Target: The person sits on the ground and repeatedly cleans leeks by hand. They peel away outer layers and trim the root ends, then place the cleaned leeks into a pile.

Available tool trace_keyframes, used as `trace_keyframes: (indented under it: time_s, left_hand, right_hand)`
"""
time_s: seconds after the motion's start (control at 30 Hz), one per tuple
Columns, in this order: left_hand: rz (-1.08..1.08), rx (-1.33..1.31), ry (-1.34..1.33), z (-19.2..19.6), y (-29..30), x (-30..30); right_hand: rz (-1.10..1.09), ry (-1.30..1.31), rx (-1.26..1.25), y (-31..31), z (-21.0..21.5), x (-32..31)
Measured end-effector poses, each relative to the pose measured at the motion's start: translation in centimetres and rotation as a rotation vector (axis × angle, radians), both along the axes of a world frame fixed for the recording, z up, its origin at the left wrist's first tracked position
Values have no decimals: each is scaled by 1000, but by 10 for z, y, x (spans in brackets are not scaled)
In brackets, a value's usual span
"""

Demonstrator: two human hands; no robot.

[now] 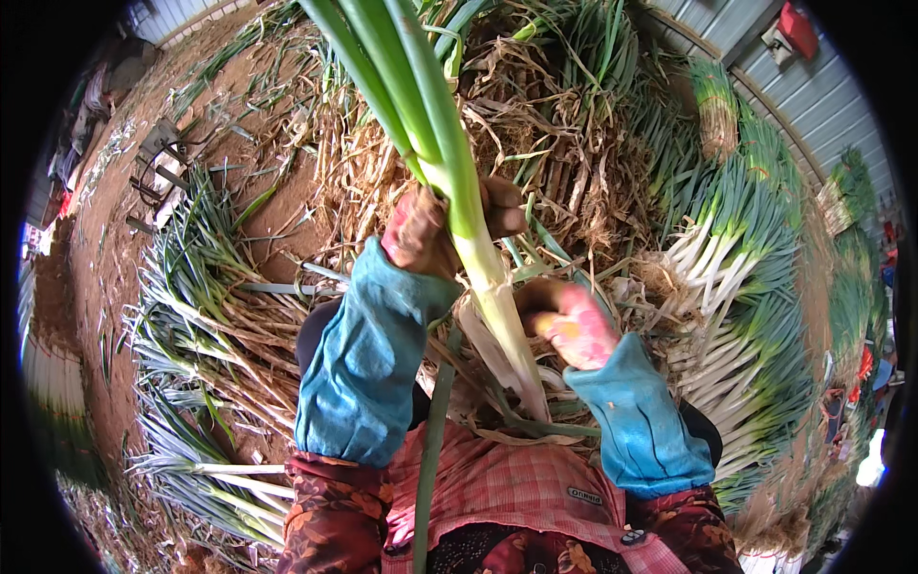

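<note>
Leek [483,277] upright within left grip [426,230]

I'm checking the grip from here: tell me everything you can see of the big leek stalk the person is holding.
The leek stalk is long and thick, with a pale white shaft below and broad green leaves fanning toward the picture's top edge. It stands nearly upright, tilted slightly, its lower end near the person's lap. The left hand wraps the shaft where white turns green; the right hand touches the white part lower down. Loose dry skin hangs beside it.
</note>
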State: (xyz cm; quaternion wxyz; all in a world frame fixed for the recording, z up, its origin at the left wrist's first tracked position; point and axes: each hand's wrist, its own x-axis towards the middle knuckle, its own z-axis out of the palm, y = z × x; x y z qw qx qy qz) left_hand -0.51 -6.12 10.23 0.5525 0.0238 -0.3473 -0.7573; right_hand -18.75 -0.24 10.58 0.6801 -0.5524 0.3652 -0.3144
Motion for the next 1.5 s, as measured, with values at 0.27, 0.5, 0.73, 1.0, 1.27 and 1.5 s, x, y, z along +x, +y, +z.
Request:
trace_keyframes:
  time_s: [0.27, 0.5, 0.73, 1.0, 1.27, 1.5]
  left_hand:
    - [-38, 0, -60, 1, 3, -8]
    - [-75, 33, 58, 6, 8, -7]
    - [-30, 21, 327, 11, 5, 6]
    - [87, 152, 313, 7, -3, -4]
    - [187, 176, 270, 7, -4, -10]
    - [492, 413, 85, 14, -10, 16]
  right_hand:
    - [-138, 487, -403, -9, 54, 13]
    - [-271, 70, -94, -2, 38, 17]
    - [-782, -350, 453, -1, -80, -93]
    - [-475, 9, -202, -3, -18, -44]
    - [-98, 129, -303, -9, 25, 2]
    - [-421, -834, -73, -12, 14, -66]
